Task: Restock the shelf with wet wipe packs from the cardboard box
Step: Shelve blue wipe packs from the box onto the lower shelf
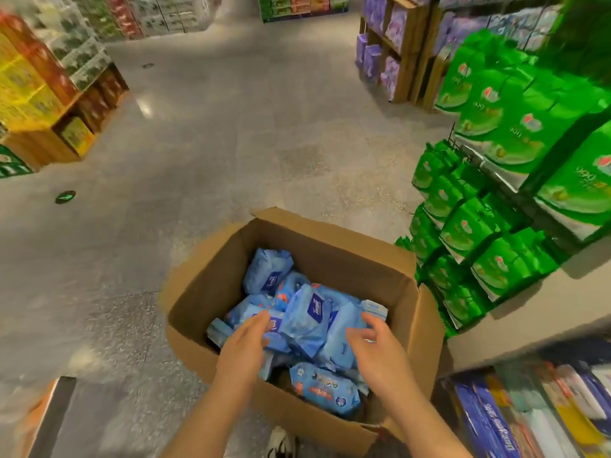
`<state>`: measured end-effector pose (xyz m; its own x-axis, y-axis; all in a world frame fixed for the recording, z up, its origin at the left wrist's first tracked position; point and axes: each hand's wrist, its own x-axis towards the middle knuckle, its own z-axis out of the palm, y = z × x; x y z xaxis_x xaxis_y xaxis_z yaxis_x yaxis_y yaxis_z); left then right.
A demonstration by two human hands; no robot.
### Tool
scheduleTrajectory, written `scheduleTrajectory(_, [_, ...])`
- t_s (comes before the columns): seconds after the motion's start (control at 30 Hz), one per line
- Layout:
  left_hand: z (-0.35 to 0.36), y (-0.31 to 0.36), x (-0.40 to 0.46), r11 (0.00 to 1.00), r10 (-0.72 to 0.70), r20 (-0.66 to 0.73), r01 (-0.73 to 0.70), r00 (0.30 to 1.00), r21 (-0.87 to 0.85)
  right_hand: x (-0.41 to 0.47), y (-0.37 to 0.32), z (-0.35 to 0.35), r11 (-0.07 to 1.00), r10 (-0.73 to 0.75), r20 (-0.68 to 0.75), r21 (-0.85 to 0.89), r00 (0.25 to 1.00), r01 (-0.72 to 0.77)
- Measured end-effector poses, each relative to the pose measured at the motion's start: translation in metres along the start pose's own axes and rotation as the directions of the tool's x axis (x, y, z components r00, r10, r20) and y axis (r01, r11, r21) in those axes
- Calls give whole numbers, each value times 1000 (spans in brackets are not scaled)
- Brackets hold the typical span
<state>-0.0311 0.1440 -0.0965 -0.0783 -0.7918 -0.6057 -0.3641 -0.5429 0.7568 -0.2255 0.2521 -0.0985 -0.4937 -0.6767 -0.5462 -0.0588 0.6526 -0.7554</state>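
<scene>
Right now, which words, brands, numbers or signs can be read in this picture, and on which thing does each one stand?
None can be read with certainty.
Dark blue label on the upright blue wet wipe pack in the cardboard box: white script, too blurred.
Green bags on the right shelf: logo blurred.
Blue package at the lower right: white lettering, sideways and blurred.
Green floor sticker: an arrow, no words.

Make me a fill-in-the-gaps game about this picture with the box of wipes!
1. The soft blue wet wipe packs lie inside a brown ____ box.
2. The packs stacked on the shelf right of the box are ____.
3. The box stands on the grey ____.
4. Both the left hand and the right hand reach ____ the box.

Missing words: cardboard; green; floor; into
</scene>
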Motion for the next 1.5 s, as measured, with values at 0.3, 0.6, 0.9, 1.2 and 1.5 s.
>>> scheduleTrajectory(0.3, [49, -48, 127, 848, -477, 142, 496, 868, -185, 93, -10, 78, 956, 271, -49, 132, 961, -262])
scheduleTrajectory(0.6, [118, -128, 201, 733, -607, 51, 583, 793, -349, 131, 30, 119, 894, 445, -117, 114, 888, -433])
scheduleTrajectory(0.9, [119, -74, 187, 735, -638, -146, 541, 756, -408, 107, 53, 112, 842, 539, -175, 149, 824, -519])
scheduleTrajectory(1.2, [64, -54, 147, 759, -385, 165, 413, 908, -503, 75, 48, 76, 873, 443, -257, 341, 859, -348])
scheduleTrajectory(1.5, [74, -11, 9, 934, -95, 616, 285, 782, -217, -17, 39, -34, 781, 264, -458, 618, 849, 91])
